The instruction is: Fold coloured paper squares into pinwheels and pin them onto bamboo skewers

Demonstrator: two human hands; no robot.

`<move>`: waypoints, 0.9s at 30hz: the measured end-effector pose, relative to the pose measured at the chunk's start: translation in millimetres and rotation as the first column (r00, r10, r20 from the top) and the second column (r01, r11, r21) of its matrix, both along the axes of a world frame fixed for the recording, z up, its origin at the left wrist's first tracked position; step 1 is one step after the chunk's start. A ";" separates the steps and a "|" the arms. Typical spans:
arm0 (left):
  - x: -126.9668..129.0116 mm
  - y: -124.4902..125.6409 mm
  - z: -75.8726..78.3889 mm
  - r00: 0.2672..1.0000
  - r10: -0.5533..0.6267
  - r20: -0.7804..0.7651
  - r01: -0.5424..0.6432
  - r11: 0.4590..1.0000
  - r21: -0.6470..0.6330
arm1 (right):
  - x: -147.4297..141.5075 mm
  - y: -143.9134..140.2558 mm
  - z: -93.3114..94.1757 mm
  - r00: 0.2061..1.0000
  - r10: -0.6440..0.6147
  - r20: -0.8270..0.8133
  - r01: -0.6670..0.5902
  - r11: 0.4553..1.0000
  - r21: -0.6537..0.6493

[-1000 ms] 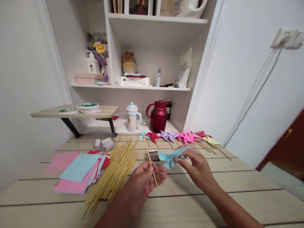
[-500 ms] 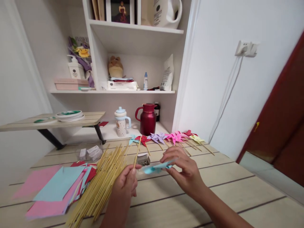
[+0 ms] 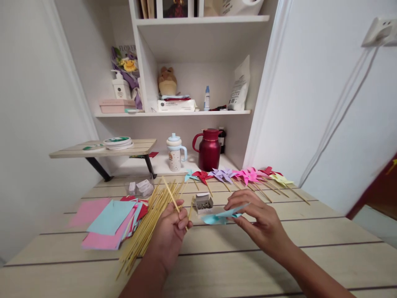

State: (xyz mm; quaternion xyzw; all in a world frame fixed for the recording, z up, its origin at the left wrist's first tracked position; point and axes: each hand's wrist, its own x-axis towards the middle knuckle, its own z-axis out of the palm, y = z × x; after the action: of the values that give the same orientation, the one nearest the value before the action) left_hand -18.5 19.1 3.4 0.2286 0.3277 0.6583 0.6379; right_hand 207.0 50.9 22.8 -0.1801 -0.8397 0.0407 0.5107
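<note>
Fingers of the left hand (image 3: 172, 225) stay closed round one bamboo stick (image 3: 174, 201), now tilted back toward the stick pile (image 3: 149, 223). The right hand (image 3: 260, 221) keeps its grip pinched on the blue paper pinwheel (image 3: 221, 216), lowered just above the worktop (image 3: 235, 256) beside the pin box (image 3: 204, 203).

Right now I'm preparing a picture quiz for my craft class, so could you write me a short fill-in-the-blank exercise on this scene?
1. The left hand holds a thin wooden ____.
2. The folded paper pinwheel in the right hand is light ____ in colour.
3. The small open box of pins rests on the ____, between the two hands.
4. The jug standing behind the row of finished pinwheels is dark ____.

Missing words: stick; blue; table; red
</note>
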 end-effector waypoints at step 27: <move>17.3 -21.6 12.7 0.451 0.418 -0.788 -0.234 0.908 0.347 | 1.0 0.7 4.1 1.000 -0.003 0.008 0.002 0.998 0.066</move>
State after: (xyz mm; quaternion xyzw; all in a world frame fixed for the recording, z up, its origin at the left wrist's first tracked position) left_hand -1.2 -2.5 16.1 0.5111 0.5702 0.5998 0.2321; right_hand 208.1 51.6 26.9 -0.1644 -0.8424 0.0117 0.5130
